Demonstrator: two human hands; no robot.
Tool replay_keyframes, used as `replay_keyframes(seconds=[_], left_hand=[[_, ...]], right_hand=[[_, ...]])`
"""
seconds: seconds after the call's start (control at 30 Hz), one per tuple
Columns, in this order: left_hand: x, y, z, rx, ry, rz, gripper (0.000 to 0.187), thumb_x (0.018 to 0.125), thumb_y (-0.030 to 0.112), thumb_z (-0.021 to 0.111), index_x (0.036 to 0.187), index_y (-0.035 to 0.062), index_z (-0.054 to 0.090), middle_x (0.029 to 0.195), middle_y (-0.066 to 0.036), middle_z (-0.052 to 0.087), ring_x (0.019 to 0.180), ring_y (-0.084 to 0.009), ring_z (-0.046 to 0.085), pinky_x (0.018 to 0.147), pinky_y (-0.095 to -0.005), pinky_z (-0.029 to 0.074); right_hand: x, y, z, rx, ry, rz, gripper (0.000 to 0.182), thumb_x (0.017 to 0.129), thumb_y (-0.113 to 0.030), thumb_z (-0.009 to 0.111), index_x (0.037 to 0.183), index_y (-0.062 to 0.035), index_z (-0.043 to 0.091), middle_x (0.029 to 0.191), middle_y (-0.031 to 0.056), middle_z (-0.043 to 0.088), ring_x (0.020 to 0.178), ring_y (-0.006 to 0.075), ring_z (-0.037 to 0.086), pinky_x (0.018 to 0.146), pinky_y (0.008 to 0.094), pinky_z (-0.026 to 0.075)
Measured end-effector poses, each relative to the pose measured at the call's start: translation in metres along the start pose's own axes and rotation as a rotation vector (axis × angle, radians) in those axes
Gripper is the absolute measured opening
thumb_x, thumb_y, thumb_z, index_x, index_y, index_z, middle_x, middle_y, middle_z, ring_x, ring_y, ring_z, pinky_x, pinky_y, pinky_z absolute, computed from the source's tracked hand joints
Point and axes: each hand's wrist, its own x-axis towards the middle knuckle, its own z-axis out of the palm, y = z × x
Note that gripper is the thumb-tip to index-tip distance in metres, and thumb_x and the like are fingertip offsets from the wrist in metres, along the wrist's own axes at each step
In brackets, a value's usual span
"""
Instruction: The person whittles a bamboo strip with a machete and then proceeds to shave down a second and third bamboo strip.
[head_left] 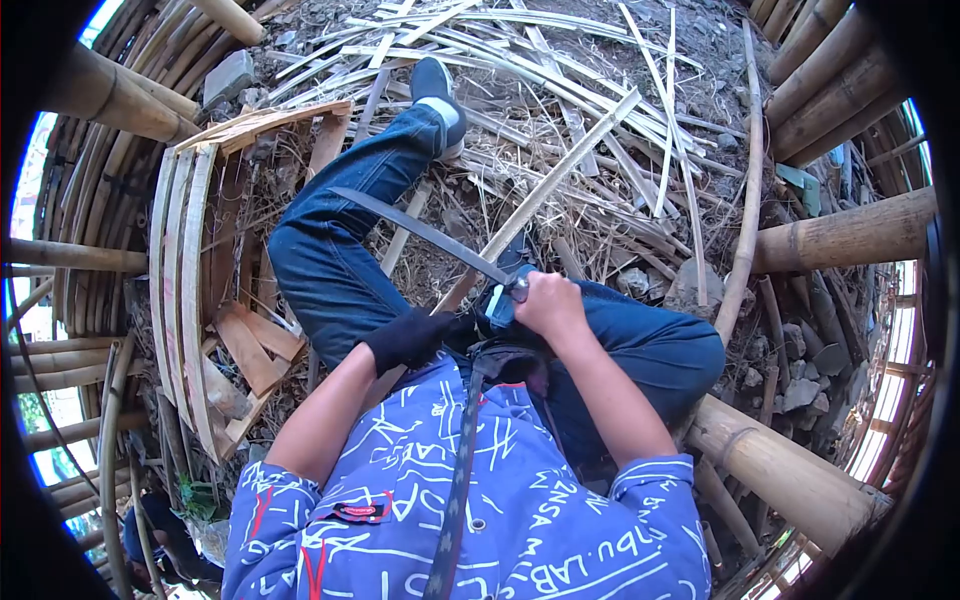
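My right hand (551, 304) is closed round the handle of a machete (425, 232). Its long dark blade points to the upper left, over my bent left leg, and crosses a pale bamboo strip (565, 170). My left hand (410, 340), in a black glove, is wrapped round the near end of that strip, close to my lap. From there the strip slants up and to the right over the ground. A blue object (503, 305) lies by my right hand, partly covered, and I cannot make out what it is.
Several split bamboo strips (480, 40) litter the ground ahead. At left stands a wooden crate-like frame (183, 270) with loose boards. Thick bamboo poles (845, 230) project from the right, another (770, 465) lies beside my right knee, and stones (800, 393) are nearby.
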Motion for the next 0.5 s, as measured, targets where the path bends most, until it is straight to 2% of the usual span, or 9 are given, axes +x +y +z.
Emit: replay_keyframes(seconds=[0.03, 0.1, 0.13, 0.17, 0.2, 0.27, 0.43, 0.47, 0.5], left_hand=[[0.001, -0.004, 0.004, -0.003, -0.006, -0.007, 0.015, 0.090, 0.017, 0.049, 0.100, 0.0115, 0.059, 0.052, -0.002, 0.043, 0.040, -0.0129, 0.043, 0.039, -0.0300, 0.036], [0.007, -0.016, 0.014, 0.047, -0.010, -0.139, 0.050, 0.081, 0.005, 0.050, 0.129, 0.0212, 0.052, 0.053, -0.007, 0.049, 0.044, -0.0173, 0.052, 0.044, -0.0335, 0.044], [0.006, -0.004, 0.009, 0.042, -0.010, -0.143, 0.050, 0.081, 0.005, 0.050, 0.129, 0.0212, 0.052, 0.053, -0.007, 0.049, 0.044, -0.0173, 0.052, 0.044, -0.0335, 0.044], [0.003, 0.009, 0.002, 0.072, -0.017, -0.094, 0.033, 0.087, 0.014, 0.046, 0.119, 0.0144, 0.055, 0.061, -0.013, 0.054, 0.050, -0.0237, 0.055, 0.051, -0.0369, 0.045], [0.001, 0.017, -0.002, 0.104, -0.024, -0.043, 0.027, 0.092, 0.023, 0.041, 0.108, 0.0076, 0.057, 0.070, -0.018, 0.059, 0.056, -0.0300, 0.057, 0.057, -0.0403, 0.047], [0.001, 0.011, 0.001, 0.134, -0.042, -0.082, 0.027, 0.091, 0.021, 0.042, 0.108, 0.0070, 0.057, 0.071, -0.019, 0.059, 0.059, -0.0313, 0.058, 0.059, -0.0414, 0.047], [-0.014, 0.014, 0.003, 0.147, -0.073, -0.180, 0.024, 0.085, 0.014, 0.047, 0.105, 0.0060, 0.057, 0.076, -0.024, 0.059, 0.070, -0.0367, 0.060, 0.062, -0.0435, 0.047], [-0.016, 0.016, 0.003, -0.007, 0.012, -0.123, 0.016, 0.087, 0.020, 0.049, 0.090, 0.0059, 0.056, 0.064, -0.013, 0.053, 0.056, -0.0246, 0.053, 0.051, -0.0374, 0.040], [-0.017, 0.017, 0.003, -0.163, 0.094, -0.062, 0.025, 0.090, 0.027, 0.051, 0.076, 0.0058, 0.054, 0.051, -0.002, 0.047, 0.042, -0.0124, 0.046, 0.040, -0.0312, 0.033]], right_hand=[[0.002, 0.003, -0.002, -0.039, -0.016, 0.032, 0.023, 0.070, -0.025, 0.063, 0.075, -0.0030, 0.065, 0.075, 0.0211, 0.066, 0.073, 0.0365, 0.067, 0.069, 0.0447, 0.054], [0.004, 0.011, -0.007, -0.041, -0.032, 0.046, 0.022, 0.071, -0.024, 0.062, 0.077, -0.0033, 0.065, 0.076, 0.0210, 0.066, 0.075, 0.0363, 0.067, 0.070, 0.0450, 0.054], [0.006, 0.013, -0.007, -0.053, -0.033, 0.047, 0.022, 0.071, -0.024, 0.062, 0.077, -0.0036, 0.066, 0.077, 0.0210, 0.066, 0.075, 0.0362, 0.067, 0.070, 0.0450, 0.054], [0.008, 0.011, -0.006, -0.053, -0.042, 0.044, 0.022, 0.071, -0.024, 0.062, 0.077, -0.0036, 0.066, 0.077, 0.0210, 0.066, 0.075, 0.0362, 0.067, 0.070, 0.0450, 0.054], [0.012, 0.009, -0.007, -0.074, -0.053, 0.053, 0.022, 0.072, -0.025, 0.062, 0.077, -0.0035, 0.066, 0.078, 0.0211, 0.066, 0.077, 0.0359, 0.067, 0.071, 0.0448, 0.054], [0.022, 0.010, -0.008, -0.092, -0.071, 0.064, 0.022, 0.072, -0.025, 0.062, 0.077, -0.0034, 0.066, 0.080, 0.0213, 0.067, 0.078, 0.0356, 0.067, 0.073, 0.0445, 0.054], [0.055, 0.044, -0.023, -0.106, 0.005, 0.305, 0.023, 0.073, -0.021, 0.062, 0.082, -0.0012, 0.068, 0.086, 0.0216, 0.068, 0.084, 0.0349, 0.068, 0.077, 0.0430, 0.054], [0.061, 0.048, -0.030, -0.132, -0.003, 0.298, 0.023, 0.073, -0.021, 0.062, 0.083, -0.0010, 0.068, 0.087, 0.0215, 0.068, 0.085, 0.0349, 0.067, 0.077, 0.0428, 0.054], [0.062, 0.044, -0.038, -0.145, -0.015, 0.319, 0.023, 0.073, -0.020, 0.061, 0.085, -0.0010, 0.068, 0.088, 0.0212, 0.068, 0.086, 0.0347, 0.067, 0.078, 0.0424, 0.054]])
